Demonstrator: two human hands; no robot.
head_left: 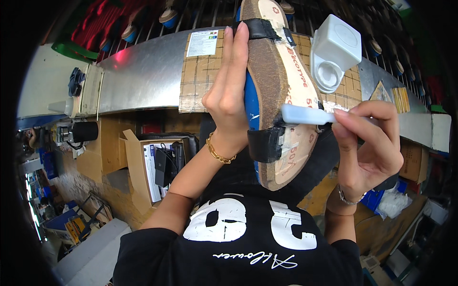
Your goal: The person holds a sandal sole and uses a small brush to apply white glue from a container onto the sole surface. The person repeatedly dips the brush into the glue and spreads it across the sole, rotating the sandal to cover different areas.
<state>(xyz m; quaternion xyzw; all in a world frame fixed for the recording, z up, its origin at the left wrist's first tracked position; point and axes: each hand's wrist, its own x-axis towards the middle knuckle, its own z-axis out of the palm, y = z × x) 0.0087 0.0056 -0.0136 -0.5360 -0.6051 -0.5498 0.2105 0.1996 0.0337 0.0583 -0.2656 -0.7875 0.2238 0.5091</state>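
Ctr frame: L hand (228, 97) grips shoe (271, 71), R hand (372, 145) fingers pinch white tool (305, 115) over it; prob. coating step, next likely needs steady strokes.

1 left hand (228, 97) and 1 right hand (371, 148) are holding 1 strapped sole (268, 71) and 1 pale tool (307, 115), while 2 bracelets (217, 152) are showing, 1 white container (344, 38) is resting far right, and 1 open carton (136, 169) is sitting near left.
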